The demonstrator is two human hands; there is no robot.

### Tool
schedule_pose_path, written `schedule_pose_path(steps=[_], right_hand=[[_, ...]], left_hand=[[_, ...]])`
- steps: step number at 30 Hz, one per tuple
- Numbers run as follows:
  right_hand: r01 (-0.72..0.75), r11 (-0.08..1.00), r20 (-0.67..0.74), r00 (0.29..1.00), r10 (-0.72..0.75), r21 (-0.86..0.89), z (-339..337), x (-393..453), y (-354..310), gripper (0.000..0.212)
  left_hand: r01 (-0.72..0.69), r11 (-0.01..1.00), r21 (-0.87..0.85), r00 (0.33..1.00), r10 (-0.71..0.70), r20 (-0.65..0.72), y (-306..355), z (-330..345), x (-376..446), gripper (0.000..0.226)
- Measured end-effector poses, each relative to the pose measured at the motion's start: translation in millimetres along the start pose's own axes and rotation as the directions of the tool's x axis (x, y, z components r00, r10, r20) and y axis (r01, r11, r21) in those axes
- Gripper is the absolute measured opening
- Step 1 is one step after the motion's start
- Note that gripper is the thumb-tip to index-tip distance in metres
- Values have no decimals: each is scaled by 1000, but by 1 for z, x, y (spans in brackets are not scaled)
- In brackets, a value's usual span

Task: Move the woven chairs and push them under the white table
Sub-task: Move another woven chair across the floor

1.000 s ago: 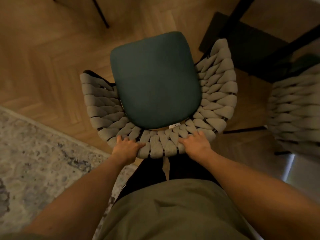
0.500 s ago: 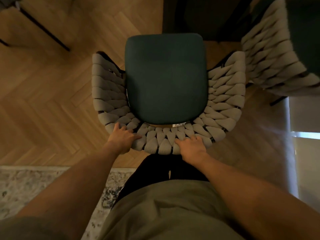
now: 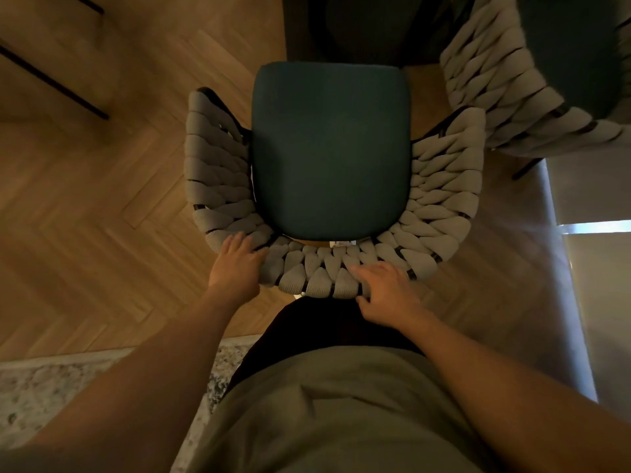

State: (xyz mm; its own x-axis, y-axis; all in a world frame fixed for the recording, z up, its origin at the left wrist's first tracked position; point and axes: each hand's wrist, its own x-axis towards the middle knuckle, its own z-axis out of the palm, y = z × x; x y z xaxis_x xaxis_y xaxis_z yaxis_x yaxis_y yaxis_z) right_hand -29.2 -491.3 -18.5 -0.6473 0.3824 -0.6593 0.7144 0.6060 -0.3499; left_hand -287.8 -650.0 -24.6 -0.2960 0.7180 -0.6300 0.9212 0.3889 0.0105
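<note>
Seen from above, a woven chair [image 3: 440, 196] with a grey rope back and a dark teal seat cushion [image 3: 329, 148] stands right in front of me. My left hand [image 3: 237, 262] rests on the left part of the curved backrest, fingers laid over the weave. My right hand [image 3: 386, 291] grips the backrest's top edge right of centre. The front of the seat meets a dark shadowed area [image 3: 358, 29] at the top. A second woven chair [image 3: 505, 80] stands at the upper right, close beside the first. No white tabletop shows clearly.
Herringbone wood floor [image 3: 102, 216] spreads to the left. A patterned rug [image 3: 51, 387] lies at the lower left under my feet. Thin black furniture legs [image 3: 54, 83] cross the upper left. A pale panel with a bright strip [image 3: 590, 227] runs along the right.
The chair has turned from angled to square with me and shifted forward toward the dark area. The second chair has come nearer at the upper right. Both hands stayed on the backrest.
</note>
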Motion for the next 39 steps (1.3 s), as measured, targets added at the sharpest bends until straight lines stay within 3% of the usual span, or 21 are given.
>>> schedule_pose_path(steps=[2,3,4,5,6,7,8,9,10,13,19,24,32,39], right_hand=[[-71,987,-264,958,108,146,-4,-12,7,63],[-147,949,-385,888,251,279,-6,-17,10,63],[-248,857,-424,786,451,453,-11,-23,11,67],[-340,695,-360,665,654,634,-11,-23,17,74],[-397,496,-218,567,794,772,-12,-22,22,81],[-412,301,-52,517,855,860,-12,-18,27,84],[-384,146,83,521,849,912,-11,-14,32,81],[-339,39,167,557,814,940,-9,-8,37,70],[-302,-15,202,599,775,953,-4,-4,42,56],[-312,31,178,619,765,950,5,4,48,50],[-289,78,129,631,765,954,-17,16,41,52],[-285,131,85,637,766,950,-41,55,51,72],[-260,35,152,664,732,965,-119,120,48,75],[-270,15,174,659,732,963,-169,161,57,72]], left_hand=[[161,929,-332,946,-241,-216,7,6,-13,73],[231,829,-509,876,-405,-261,13,6,-19,72],[291,672,-681,801,-560,-211,18,6,-24,72],[341,457,-822,737,-672,-68,25,6,-26,73],[372,200,-907,699,-703,132,30,7,-27,74],[358,-76,-931,687,-653,318,36,8,-27,74],[328,-319,-889,701,-549,455,40,9,-26,71],[307,-466,-830,726,-450,521,44,9,-25,66],[289,-535,-794,744,-396,538,47,10,-23,62],[195,-626,-755,733,-418,536,50,9,-14,53],[132,-663,-737,709,-456,537,45,-1,2,43],[115,-685,-719,693,-464,552,36,-27,33,39],[77,-710,-700,706,-457,541,9,-75,94,53],[67,-718,-692,705,-457,542,0,-114,145,50]])
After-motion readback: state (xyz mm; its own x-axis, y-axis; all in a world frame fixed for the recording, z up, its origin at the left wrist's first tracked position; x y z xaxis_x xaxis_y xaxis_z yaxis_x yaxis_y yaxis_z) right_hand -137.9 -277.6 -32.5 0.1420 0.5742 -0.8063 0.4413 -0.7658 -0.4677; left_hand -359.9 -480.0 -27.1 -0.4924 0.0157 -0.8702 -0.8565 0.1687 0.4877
